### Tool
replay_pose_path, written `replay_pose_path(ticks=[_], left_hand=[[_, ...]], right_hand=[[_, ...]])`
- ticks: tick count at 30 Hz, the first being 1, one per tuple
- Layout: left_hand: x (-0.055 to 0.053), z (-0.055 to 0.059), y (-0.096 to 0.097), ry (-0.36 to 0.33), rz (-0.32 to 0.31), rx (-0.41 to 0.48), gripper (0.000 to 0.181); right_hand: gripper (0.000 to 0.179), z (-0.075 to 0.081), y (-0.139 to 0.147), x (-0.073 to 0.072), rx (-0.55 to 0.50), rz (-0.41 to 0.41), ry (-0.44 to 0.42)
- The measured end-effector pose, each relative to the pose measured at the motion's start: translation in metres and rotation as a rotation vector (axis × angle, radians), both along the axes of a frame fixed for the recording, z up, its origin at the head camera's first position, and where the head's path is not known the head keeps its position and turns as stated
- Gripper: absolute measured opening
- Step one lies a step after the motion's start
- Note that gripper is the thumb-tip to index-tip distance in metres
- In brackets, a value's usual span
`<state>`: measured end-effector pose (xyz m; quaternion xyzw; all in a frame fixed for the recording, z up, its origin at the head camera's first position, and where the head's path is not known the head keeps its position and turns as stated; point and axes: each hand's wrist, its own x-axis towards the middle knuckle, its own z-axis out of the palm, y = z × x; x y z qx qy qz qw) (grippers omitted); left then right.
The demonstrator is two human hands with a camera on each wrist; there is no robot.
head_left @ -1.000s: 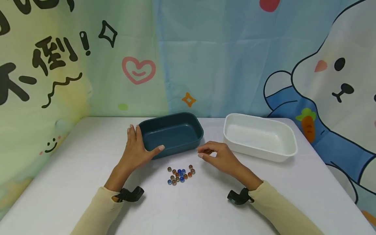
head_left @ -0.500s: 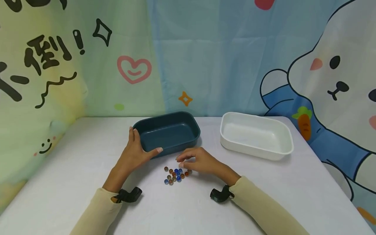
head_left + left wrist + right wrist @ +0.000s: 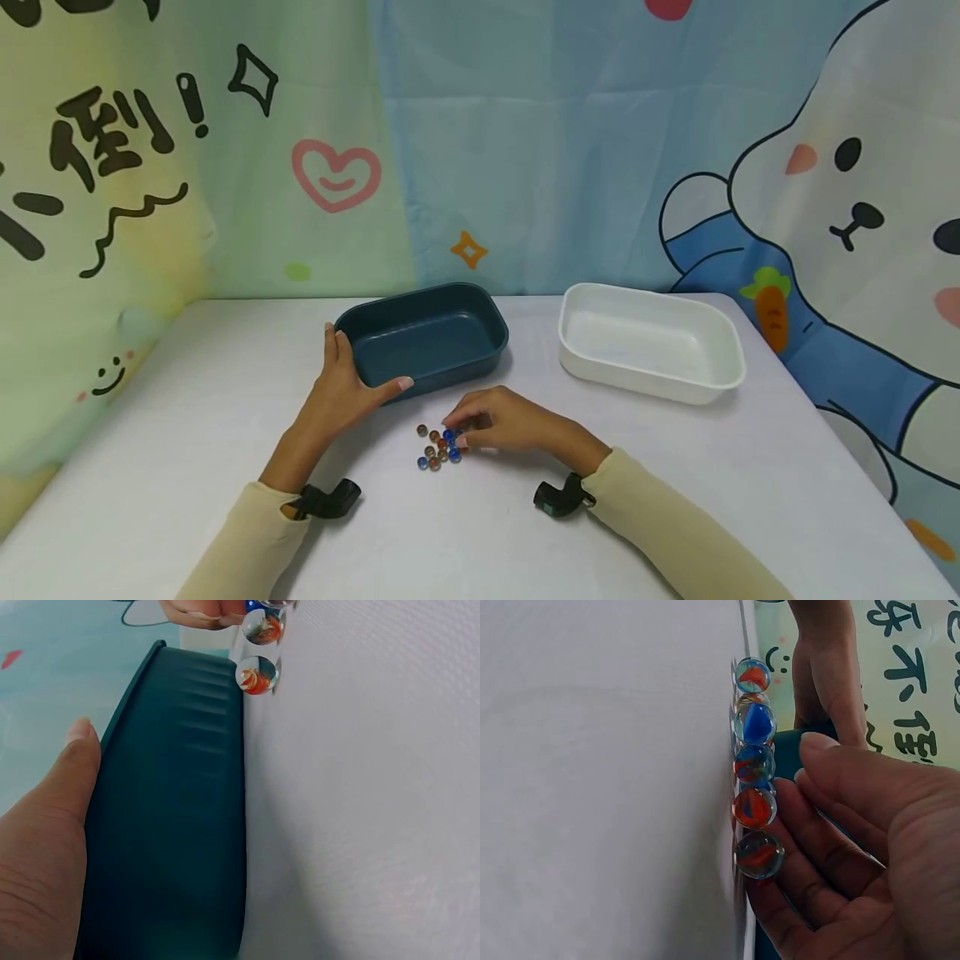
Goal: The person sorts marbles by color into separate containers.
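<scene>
My left hand (image 3: 339,402) rests at the near left corner of a dark teal dish (image 3: 457,372), fingers fairly straight along its left side, thumb stretched over the front rim. In the left wrist view the thumb (image 3: 69,774) lies against the rim. Several glass marbles (image 3: 454,456), blue, orange and brown, lie clustered on the table before the dish. Over the cluster's right side is my right hand (image 3: 517,423), which hides some marbles. In the right wrist view its thumb and fingers stand apart beside a row of marbles (image 3: 754,808); no marble is seen pinched.
A white dish (image 3: 645,382) stands at the right rear of the white-covered table (image 3: 420,542). Behind the table hangs a printed cloth (image 3: 540,167). Each wrist wears a small black camera, such as the left camera (image 3: 330,500).
My right hand has come leftward and down from between the two dishes onto the marbles, its thumb and fingers parting. The left hand stays on the teal dish. The view shifts slightly.
</scene>
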<state>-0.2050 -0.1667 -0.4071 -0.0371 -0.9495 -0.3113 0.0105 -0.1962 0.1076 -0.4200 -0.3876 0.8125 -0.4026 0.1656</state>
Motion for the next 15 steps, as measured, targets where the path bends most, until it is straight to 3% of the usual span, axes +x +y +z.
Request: replay_pose_path(ticks=[15], left_hand=[[-0.0002,-0.0009,0.0013,0.021,0.015,-0.012,0.138]], right_hand=[[0.014,-0.0031,-0.0006,0.0001,-0.01,-0.04,0.041]])
